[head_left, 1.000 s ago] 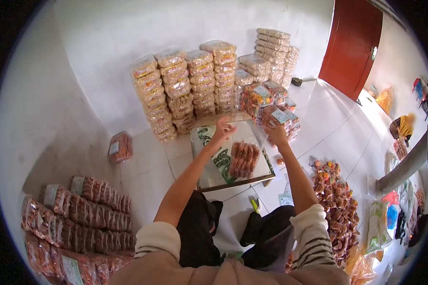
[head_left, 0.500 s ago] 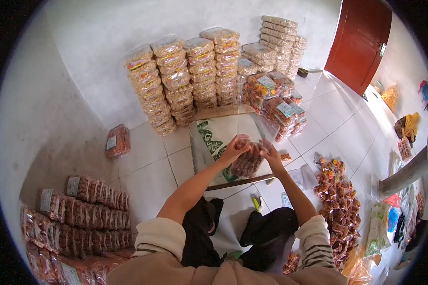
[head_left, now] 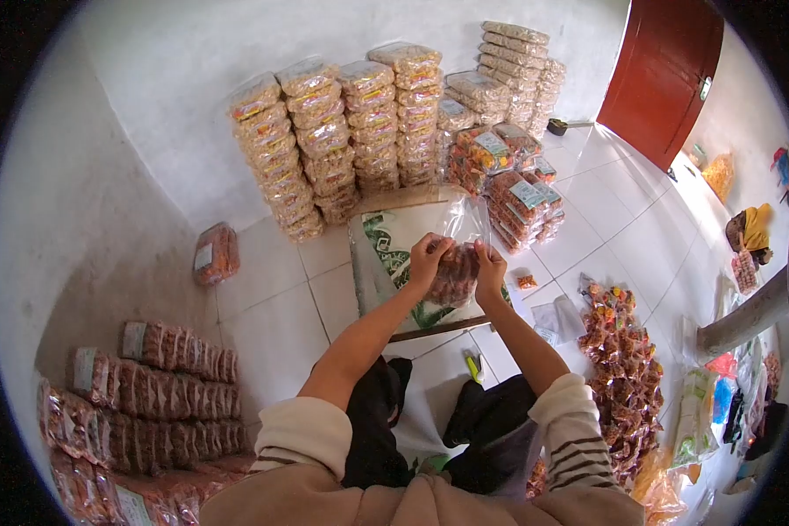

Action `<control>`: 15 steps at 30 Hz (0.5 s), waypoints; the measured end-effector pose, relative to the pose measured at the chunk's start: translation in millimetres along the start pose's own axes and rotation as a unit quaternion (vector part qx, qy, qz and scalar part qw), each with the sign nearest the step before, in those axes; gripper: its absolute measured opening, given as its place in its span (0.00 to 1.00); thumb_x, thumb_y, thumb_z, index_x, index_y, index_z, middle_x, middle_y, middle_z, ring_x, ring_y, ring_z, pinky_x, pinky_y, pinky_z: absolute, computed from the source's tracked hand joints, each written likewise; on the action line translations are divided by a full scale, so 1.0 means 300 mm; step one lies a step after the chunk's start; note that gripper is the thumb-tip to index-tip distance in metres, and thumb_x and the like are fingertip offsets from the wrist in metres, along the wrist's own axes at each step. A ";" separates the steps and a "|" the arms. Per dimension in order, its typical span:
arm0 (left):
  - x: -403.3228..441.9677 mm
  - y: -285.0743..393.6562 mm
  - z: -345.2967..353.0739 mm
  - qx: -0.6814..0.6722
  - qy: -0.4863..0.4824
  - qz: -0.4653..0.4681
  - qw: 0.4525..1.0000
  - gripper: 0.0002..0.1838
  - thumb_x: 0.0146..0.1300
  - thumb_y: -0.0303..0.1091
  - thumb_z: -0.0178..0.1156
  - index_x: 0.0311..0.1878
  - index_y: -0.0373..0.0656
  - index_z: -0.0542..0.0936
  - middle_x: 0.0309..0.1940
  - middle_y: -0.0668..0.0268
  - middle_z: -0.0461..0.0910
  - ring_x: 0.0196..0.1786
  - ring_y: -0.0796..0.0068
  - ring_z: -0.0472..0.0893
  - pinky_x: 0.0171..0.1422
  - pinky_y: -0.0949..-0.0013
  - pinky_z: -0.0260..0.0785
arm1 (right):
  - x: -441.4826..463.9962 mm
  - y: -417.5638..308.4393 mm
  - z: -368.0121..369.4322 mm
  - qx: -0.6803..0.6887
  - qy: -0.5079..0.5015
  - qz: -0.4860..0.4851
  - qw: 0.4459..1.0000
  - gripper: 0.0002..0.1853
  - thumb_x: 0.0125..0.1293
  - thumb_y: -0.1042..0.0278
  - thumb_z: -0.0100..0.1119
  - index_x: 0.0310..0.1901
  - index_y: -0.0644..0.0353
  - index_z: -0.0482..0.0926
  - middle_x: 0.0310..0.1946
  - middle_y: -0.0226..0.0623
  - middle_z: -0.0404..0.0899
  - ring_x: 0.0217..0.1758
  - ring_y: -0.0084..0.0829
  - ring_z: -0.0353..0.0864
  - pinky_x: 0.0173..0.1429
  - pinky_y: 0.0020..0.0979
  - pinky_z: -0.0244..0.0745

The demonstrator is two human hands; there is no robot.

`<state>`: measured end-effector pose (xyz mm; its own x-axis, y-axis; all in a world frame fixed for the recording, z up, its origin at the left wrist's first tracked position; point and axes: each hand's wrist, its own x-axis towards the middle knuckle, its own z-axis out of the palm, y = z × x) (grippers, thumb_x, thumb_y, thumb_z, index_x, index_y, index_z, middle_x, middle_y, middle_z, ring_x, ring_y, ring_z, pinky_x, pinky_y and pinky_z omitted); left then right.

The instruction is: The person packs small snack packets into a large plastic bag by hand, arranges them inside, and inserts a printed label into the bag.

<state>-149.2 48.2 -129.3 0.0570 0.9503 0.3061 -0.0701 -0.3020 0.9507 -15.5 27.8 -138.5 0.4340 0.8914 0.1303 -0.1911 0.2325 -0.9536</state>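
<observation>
A clear plastic bag point(head_left: 456, 273) with reddish-brown packets in its lower part lies on a low table point(head_left: 386, 223) in front of me. Its loose, see-through top stretches away toward the table's far edge. My left hand point(head_left: 429, 256) pinches the bag's left side, fingers closed on the plastic. On the other side my right hand point(head_left: 490, 266) grips the right edge in the same way. A green-printed white sheet covers the tabletop under the bag. The contents are too small to name exactly.
Tall stacks of bagged snacks point(head_left: 324, 131) line the wall behind the table. Rows of reddish packs point(head_left: 158, 394) sit at lower left. A heap of small packets point(head_left: 622, 377) lies on the right. A yellow-green tool point(head_left: 474, 368) rests near my feet. Another person point(head_left: 749, 232) sits far right.
Both hands have spread to the bag's two sides, and its clear top now extends upright and away from me. The filled part looks flatter and more squared.
</observation>
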 end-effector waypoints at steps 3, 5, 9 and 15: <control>-0.003 -0.011 -0.009 -0.013 -0.038 -0.021 0.999 0.14 0.59 0.40 0.58 0.41 0.39 0.76 0.34 0.68 0.78 0.37 0.82 0.74 0.42 0.77 0.66 | -0.013 -0.030 -0.023 -0.028 -0.038 0.022 0.999 0.11 0.61 0.63 0.57 0.31 0.63 0.79 0.24 0.25 0.75 0.29 0.17 0.68 0.37 0.21 0.64; -0.007 0.006 -0.009 -0.026 -0.057 -0.013 0.998 0.15 0.60 0.40 0.58 0.44 0.39 0.75 0.35 0.68 0.77 0.39 0.82 0.74 0.45 0.76 0.66 | 0.001 -0.084 -0.028 -0.005 -0.053 -0.011 0.999 0.11 0.61 0.63 0.56 0.36 0.63 0.77 0.27 0.28 0.76 0.33 0.19 0.71 0.42 0.22 0.64; -0.015 -0.019 -0.030 -0.029 -0.107 -0.006 0.994 0.23 0.57 0.47 0.58 0.50 0.41 0.71 0.38 0.65 0.75 0.40 0.78 0.75 0.44 0.73 0.66 | 0.014 -0.242 -0.053 -0.025 -0.098 -0.104 0.989 0.15 0.60 0.63 0.57 0.46 0.62 0.72 0.42 0.36 0.74 0.48 0.27 0.71 0.56 0.28 0.62; 0.006 -0.094 -0.065 -0.038 -0.167 0.022 0.985 0.29 0.60 0.49 0.55 0.58 0.41 0.62 0.46 0.62 0.71 0.46 0.75 0.72 0.50 0.72 0.65 | 0.008 -0.477 -0.025 -0.385 -0.178 -0.434 0.795 0.19 0.47 0.57 0.66 0.41 0.55 0.76 0.46 0.37 0.69 0.53 0.40 0.63 0.56 0.40 0.59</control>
<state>-166.5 59.9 -156.4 0.3757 0.8544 0.3590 -0.1541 -0.3244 0.9333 19.5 -6.3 -3.8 -0.1955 0.6111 0.7670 0.6996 0.6350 -0.3276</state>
